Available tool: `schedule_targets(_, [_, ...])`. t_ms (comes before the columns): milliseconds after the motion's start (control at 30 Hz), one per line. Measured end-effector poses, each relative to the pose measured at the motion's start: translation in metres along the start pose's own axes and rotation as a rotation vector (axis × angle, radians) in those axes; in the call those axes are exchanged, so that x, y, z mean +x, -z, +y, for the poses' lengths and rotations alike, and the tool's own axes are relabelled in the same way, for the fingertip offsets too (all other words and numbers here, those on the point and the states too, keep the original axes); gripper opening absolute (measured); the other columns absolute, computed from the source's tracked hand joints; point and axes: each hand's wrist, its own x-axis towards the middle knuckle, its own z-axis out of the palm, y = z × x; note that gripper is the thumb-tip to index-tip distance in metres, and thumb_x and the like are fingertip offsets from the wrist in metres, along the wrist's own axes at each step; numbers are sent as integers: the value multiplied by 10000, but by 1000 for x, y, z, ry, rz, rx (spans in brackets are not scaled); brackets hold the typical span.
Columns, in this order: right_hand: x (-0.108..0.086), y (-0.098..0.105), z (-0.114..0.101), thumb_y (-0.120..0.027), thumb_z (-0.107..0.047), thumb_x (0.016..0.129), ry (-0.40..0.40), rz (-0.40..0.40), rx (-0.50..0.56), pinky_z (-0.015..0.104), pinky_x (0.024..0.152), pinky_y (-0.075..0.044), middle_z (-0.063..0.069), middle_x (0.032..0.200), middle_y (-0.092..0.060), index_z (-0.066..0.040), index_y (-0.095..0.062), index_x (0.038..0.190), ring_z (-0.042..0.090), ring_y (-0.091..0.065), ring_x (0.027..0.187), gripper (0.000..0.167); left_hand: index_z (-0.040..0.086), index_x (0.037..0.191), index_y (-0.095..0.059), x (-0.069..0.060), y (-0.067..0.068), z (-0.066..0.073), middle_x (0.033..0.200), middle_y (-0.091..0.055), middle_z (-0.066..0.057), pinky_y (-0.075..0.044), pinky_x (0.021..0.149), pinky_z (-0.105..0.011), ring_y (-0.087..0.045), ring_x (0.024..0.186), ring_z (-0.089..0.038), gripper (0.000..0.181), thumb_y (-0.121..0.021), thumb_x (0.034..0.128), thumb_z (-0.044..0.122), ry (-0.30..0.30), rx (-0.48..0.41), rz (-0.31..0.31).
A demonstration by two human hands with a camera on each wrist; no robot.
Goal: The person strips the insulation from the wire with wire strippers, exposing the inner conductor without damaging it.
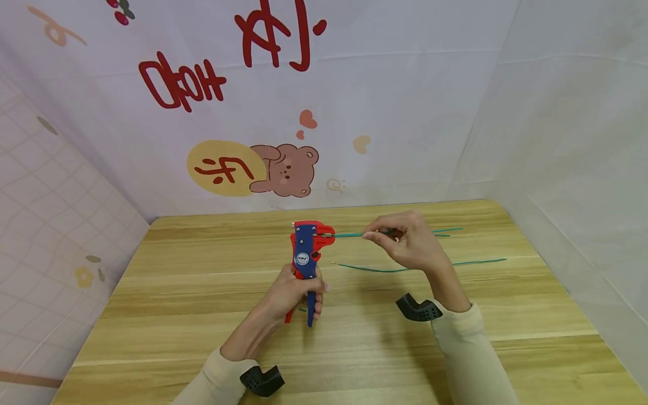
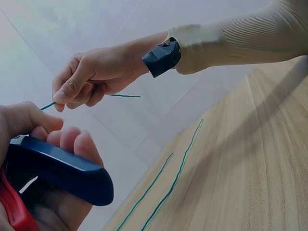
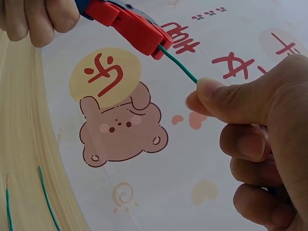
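My left hand (image 1: 298, 289) grips the handles of a red and blue wire stripper (image 1: 304, 242), held upright above the table. In the left wrist view its blue handle (image 2: 67, 168) lies across the palm under curled fingers. My right hand (image 1: 412, 242) pinches a thin green wire (image 1: 348, 235) between thumb and forefinger. One end of that wire enters the red head (image 3: 144, 36) of the stripper; its tail sticks out behind the right hand. Another green wire (image 1: 374, 270), with a bared copper tip at its left end, lies on the table below the right hand.
A further green wire (image 1: 444, 235) lies on the wooden table (image 1: 202, 326) behind the right hand. A short green piece (image 1: 302, 310) shows near the stripper's handles. Printed white cloth (image 1: 405, 112) stands upright along the table's back and sides.
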Motion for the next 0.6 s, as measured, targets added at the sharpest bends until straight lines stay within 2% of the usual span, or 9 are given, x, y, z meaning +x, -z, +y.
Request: schedule_targets(600, [0,1,0,-783,19,851,1,4,-8,136,464,-378,-120,655,-625,-166,-790,855,-3,-407,509,185,55,859,-575,0,0,0,652,-631,-32,-624,573,-360,-637,549,-182,121,-673,910,103,8,5,22])
